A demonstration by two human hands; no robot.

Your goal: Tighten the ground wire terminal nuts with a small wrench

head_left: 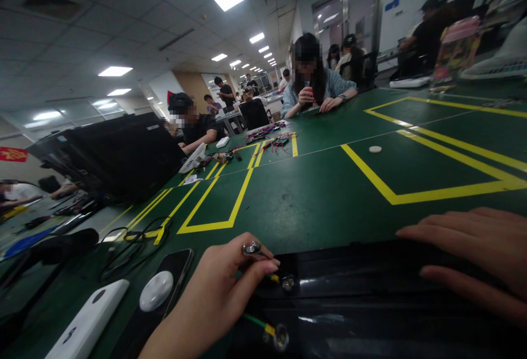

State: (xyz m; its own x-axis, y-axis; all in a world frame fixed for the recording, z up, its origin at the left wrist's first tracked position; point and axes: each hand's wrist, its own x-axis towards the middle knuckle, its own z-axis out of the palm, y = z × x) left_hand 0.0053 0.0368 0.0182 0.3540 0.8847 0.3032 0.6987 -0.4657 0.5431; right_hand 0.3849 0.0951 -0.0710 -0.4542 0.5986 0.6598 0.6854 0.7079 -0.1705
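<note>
A long black casing (354, 315) with glossy ridges lies in front of me at the bottom of the head view. My left hand (230, 276) is closed in a pinch at its left end, beside an upper metal screw (288, 282) with a yellow-sleeved end. Whatever is between those fingertips is hidden. A shiny silver piece (252, 248) sits at the bent index finger. Lower down, a green wire (254, 319) with a yellow sleeve runs to another round metal screw (281, 337). Over the casing's right part, my right hand (473, 249) is open, fingers stretched out.
Left of my arm are a dark phone (179, 271) with a round white disc, a white device (88, 320) and a black cable (135, 249). Yellow tape marks the green table (288, 200). Wire bundles (278, 142) lie farther back. A person (317, 84) sits opposite, near a black monitor (119, 156).
</note>
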